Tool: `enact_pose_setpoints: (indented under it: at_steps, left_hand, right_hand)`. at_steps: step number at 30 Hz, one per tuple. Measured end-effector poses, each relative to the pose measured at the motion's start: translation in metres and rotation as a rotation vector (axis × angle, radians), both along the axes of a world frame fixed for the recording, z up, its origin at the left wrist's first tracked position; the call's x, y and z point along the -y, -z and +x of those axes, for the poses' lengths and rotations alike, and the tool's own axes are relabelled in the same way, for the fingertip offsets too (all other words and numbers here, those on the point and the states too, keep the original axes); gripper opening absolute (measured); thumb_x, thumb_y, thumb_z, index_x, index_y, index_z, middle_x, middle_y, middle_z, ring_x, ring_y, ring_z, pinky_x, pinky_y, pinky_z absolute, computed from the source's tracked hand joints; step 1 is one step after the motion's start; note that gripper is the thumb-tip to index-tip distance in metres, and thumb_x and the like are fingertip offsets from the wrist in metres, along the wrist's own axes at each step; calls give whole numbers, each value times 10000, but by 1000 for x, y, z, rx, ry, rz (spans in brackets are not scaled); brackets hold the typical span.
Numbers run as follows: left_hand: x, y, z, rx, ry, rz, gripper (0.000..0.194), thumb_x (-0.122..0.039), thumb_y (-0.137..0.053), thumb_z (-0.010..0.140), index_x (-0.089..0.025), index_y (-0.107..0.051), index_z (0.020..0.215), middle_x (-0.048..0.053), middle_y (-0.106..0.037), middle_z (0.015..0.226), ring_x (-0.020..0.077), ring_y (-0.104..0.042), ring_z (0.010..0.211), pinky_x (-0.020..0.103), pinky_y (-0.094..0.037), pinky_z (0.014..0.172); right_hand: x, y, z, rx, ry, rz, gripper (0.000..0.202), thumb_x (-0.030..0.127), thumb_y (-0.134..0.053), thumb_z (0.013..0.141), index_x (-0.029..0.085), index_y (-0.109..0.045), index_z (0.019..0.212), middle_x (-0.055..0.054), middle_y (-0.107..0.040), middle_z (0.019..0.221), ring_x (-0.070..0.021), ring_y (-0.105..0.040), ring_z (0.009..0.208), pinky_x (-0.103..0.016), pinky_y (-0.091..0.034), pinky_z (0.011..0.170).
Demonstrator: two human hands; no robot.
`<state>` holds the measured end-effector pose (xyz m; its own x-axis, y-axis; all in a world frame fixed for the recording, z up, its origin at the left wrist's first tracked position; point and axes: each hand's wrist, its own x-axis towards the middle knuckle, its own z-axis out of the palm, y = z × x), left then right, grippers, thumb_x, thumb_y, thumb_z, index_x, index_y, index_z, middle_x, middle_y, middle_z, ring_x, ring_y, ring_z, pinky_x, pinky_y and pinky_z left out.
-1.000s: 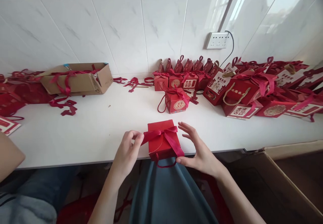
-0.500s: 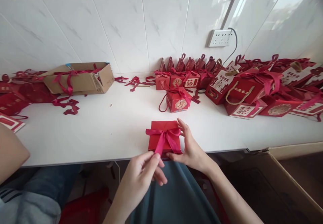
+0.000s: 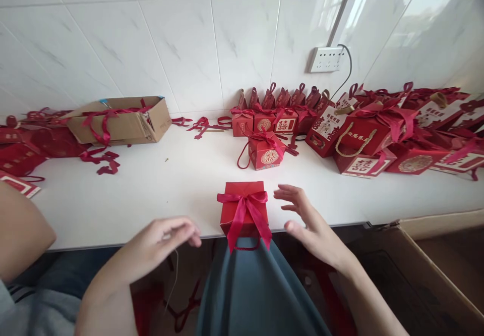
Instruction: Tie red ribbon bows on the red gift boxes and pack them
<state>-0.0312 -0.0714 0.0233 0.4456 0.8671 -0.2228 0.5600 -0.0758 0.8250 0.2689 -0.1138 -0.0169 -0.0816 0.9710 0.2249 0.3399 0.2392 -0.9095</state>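
Note:
A red gift box (image 3: pixel 244 210) sits at the front edge of the white table, its pink ribbon bow (image 3: pixel 245 202) tied across the top with both tails hanging down the front. Below the bow a dark red cord handle (image 3: pixel 247 247) droops past the table edge. To the box's left, my left hand (image 3: pixel 172 237) hovers apart from it, fingers loosely bent and holding nothing. On the other side my right hand (image 3: pixel 304 220) is open, fingers spread, a short gap from the box. Just behind stands a smaller red box (image 3: pixel 265 153) with a round gold emblem and its own ribbon.
Red gift boxes (image 3: pixel 363 134) crowd the table's right side. At back left stands a cardboard box (image 3: pixel 124 126) with ribbons in it, and ribbon pieces (image 3: pixel 108 164) lie nearby. Another person's arm (image 3: pixel 24 220) shows at left. A large carton (image 3: pixel 434 255) is at lower right.
Both hands have let go: my left hand released the ribbon tail and moved left, my right hand left the box's side and moved right. Both ribbon tails now hang free.

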Motion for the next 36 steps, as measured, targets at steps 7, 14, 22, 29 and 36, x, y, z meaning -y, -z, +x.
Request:
enact_pose_setpoints:
  at_steps: [7,14,22,29,36]
  left_hand:
    - [-32,-5,72,93,17,533,210,-358,-501,856,-252,-681,880,38,-610,990,202,-549,980,302,-421,887]
    - [-36,4,83,12,109,509,180,-365,-524,844,-252,-662,867,39,-578,1065,220,-511,1064,355,-408,935]
    - [-33,8,90,-25,76,532,103,-274,-535,825,-227,-625,805,31,-555,1052,215,-495,1062,384,-401,949]
    - [-30,6,92,-68,66,586,74,-225,-551,806,-220,-618,774,22,-568,1009,205,-504,1022,381,-434,917]
    - [-31,7,93,-70,64,585,69,-208,-553,801,-211,-605,755,22,-566,1000,203,-503,1014,391,-429,916]
  right_hand:
    - [16,-13,-28,178,32,-280,498,568,-429,864,188,-409,543,45,-358,476,-88,-273,462,-239,-225,442]
    - [14,-2,-36,-46,-30,-295,419,486,-462,874,183,-472,584,34,-435,540,-94,-350,505,-225,-277,474]
    - [15,1,-30,-62,-96,-255,344,389,-493,880,179,-456,610,38,-452,587,-92,-383,560,-217,-299,533]
    - [14,1,-27,-37,-133,-242,305,337,-494,863,186,-422,608,30,-430,622,-103,-386,595,-223,-292,534]
    - [13,4,-23,-110,-181,-185,298,306,-488,865,185,-408,604,20,-430,674,-107,-404,628,-235,-329,601]
